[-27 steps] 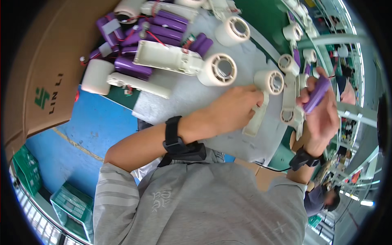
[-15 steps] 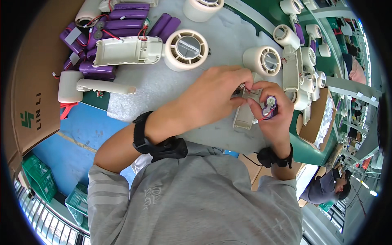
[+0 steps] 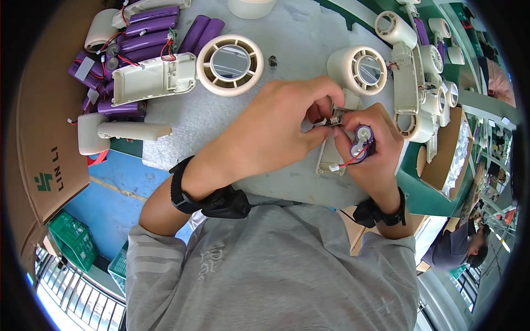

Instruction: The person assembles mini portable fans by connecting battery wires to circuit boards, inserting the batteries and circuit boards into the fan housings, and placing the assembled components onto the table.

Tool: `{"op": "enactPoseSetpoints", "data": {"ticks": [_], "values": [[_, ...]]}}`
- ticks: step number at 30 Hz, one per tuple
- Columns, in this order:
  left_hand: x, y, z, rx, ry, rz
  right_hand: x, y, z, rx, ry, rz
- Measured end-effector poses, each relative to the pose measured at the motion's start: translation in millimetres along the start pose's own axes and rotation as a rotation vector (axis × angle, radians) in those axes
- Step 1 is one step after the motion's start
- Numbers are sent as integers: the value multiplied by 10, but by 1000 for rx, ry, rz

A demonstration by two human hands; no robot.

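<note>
Purple battery [image 3: 361,138] gripped in right hand [image 3: 372,146], left hand [image 3: 276,129] touching.

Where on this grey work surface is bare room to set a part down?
Bare grey surface lies between the round cream fan grille and the cream fan housing, and left of the left hand. Purple cylindrical batteries crowd the top left.

Grey work table [image 3: 287,33], speckled top. Lying on it: round cream fan housing [image 3: 230,64]; cream handle shell [image 3: 154,79]; purple battery cells [image 3: 149,27], wired, heaped at far left; cream fan head [image 3: 358,69]; assembled cream fans [image 3: 411,83] at right edge; small dark screw [image 3: 273,62].
</note>
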State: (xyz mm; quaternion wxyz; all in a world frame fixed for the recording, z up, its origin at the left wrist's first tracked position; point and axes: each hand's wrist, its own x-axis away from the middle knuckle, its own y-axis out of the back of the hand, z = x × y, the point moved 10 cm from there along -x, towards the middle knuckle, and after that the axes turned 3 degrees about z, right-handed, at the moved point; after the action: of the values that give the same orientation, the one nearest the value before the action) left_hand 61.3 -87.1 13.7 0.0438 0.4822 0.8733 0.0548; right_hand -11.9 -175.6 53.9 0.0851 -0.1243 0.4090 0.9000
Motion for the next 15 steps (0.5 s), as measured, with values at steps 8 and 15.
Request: {"op": "enactPoseSetpoints", "data": {"ticks": [8,15], "values": [[71,67,-277,-346,-347,-128,-7,-19,33,40,35,0],[48,12,-197,-240,-183,-26,4,-12,34,45,32,-2]]}}
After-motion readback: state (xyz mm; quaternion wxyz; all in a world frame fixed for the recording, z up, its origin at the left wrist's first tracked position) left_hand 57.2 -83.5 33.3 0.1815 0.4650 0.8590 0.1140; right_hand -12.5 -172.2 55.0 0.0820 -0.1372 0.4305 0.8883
